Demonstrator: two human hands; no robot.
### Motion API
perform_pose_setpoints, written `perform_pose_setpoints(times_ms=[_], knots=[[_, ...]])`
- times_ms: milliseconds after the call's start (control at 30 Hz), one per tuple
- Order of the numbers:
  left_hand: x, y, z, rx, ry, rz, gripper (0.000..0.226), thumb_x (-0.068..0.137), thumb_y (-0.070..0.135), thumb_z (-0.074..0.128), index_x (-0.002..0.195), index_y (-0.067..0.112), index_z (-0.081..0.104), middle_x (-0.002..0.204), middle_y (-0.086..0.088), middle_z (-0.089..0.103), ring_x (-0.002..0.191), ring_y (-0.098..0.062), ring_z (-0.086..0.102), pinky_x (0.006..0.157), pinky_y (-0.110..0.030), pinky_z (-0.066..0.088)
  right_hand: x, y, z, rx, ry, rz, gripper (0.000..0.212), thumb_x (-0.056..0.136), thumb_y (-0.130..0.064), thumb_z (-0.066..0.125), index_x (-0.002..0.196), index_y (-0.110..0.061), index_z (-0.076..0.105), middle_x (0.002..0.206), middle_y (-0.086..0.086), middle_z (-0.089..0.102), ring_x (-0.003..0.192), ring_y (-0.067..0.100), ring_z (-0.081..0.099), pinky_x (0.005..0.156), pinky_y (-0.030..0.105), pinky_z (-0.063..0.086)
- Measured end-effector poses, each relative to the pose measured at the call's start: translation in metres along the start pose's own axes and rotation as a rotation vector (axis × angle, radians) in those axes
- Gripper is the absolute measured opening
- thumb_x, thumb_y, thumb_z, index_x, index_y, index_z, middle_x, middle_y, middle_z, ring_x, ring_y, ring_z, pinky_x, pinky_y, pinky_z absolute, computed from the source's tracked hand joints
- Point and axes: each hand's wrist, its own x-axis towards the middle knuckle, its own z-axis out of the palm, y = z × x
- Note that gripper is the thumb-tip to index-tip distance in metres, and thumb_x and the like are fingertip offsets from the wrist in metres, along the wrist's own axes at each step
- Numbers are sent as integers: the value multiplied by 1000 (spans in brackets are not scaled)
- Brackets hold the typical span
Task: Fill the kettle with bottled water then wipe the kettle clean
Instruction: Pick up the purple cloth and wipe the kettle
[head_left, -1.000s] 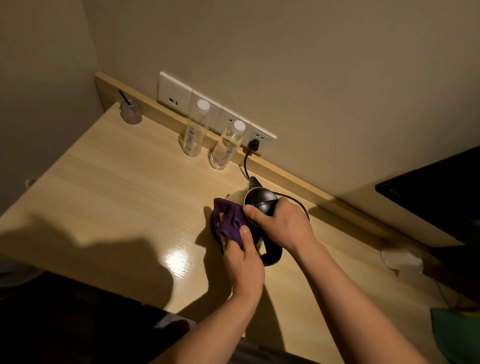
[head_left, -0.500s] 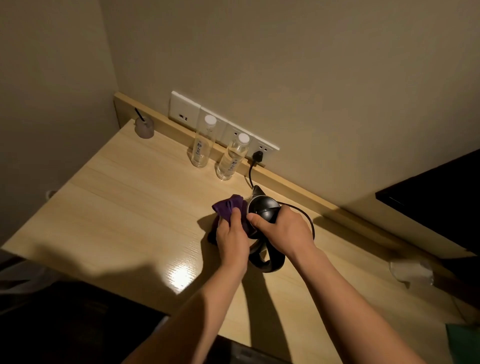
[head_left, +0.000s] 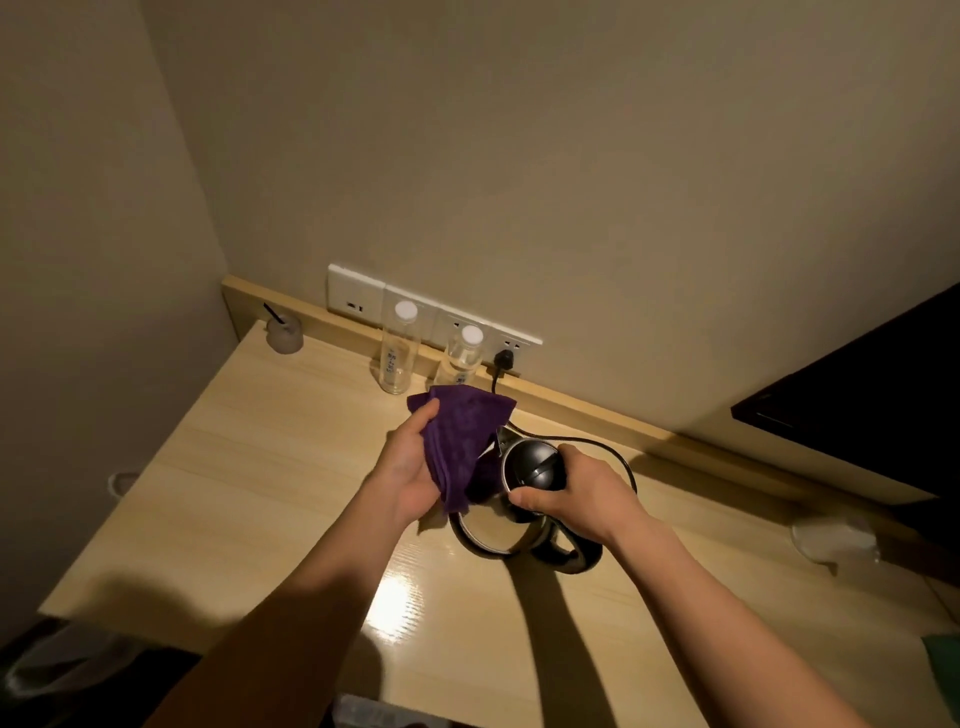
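- Evidently caught mid-wipe, judging by the purple cloth (head_left: 462, 441) draped against the side of the kettle (head_left: 519, 493).
- Left hand (head_left: 410, 473) closed around the cloth, thumb on top, fabric bunched in the palm and hanging down toward the kettle's steel body; held loosely enough, probably, to spread a fresh face of cloth over the metal.
- Right hand (head_left: 576, 499) clamped over the kettle's dark lid and upper rim, most likely to steady it against the push of wiping.
- Kettle standing on the table (head_left: 260, 493) near the back wall, seemingly on its base, with the cord (head_left: 496, 376) running up to a plug in the socket strip (head_left: 431, 319); kept close to the outlet for that reason, presumably.
- Two capped water bottles (head_left: 397, 353) upright just behind the cloth, against the ledge, apart from both hands; filling judged finished, though water level inside the kettle not visible.
- Small frosted cup (head_left: 284, 335) in the far left corner, well apart.
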Motion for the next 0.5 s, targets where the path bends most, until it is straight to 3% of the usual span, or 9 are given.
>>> perform_pose_setpoints(times_ms=[133, 233, 333, 367, 433, 500], knots=[[-35, 29, -17, -144, -127, -20, 52, 97, 45, 65, 139, 15, 64, 139, -14, 67, 121, -35, 68, 100, -50, 52, 4, 1, -10, 141, -106, 12, 99, 70, -53, 90, 152, -30, 41, 144, -1, 61, 128, 25, 58, 106, 43, 49], [-61, 51, -27, -123, -192, -40, 53, 94, 30, 70, 143, 11, 60, 144, -17, 63, 130, -37, 62, 105, -53, 49, 1, -9, -14, 119, -167, 51, 112, 74, -45, 90, 163, -28, 23, 159, 2, 47, 141, 28, 49, 112, 44, 43], [-83, 72, -37, -25, -225, -9, 54, 81, 6, 73, 134, 7, 66, 137, -24, 65, 123, -43, 66, 98, -57, 54, -12, -36, -13, -114, 17, -48, 111, 78, -58, 81, 164, -30, 16, 165, -2, 37, 147, 24, 42, 116, 47, 43], [-88, 80, -41, 13, -234, 13, 50, 78, 1, 72, 127, 7, 71, 134, -24, 68, 119, -43, 68, 96, -57, 56, -18, -50, -11, -37, 117, -127, 103, 81, -63, 75, 163, -30, 21, 163, -5, 41, 145, 19, 44, 115, 43, 43], [-95, 94, -52, 107, -208, 63, 44, 77, -3, 69, 119, 7, 76, 131, -24, 69, 119, -43, 68, 98, -55, 55, -30, -82, -1, 382, 165, -224, 91, 81, -70, 64, 158, -30, 37, 149, -14, 56, 131, 4, 54, 106, 30, 46], [-96, 111, -66, 170, -141, 91, 54, 74, -3, 68, 128, 4, 68, 136, -26, 65, 125, -46, 63, 108, -58, 48, -32, -117, 16, 833, -21, -170, 85, 81, -75, 60, 150, -26, 50, 130, -15, 70, 113, 1, 67, 97, 26, 50]])
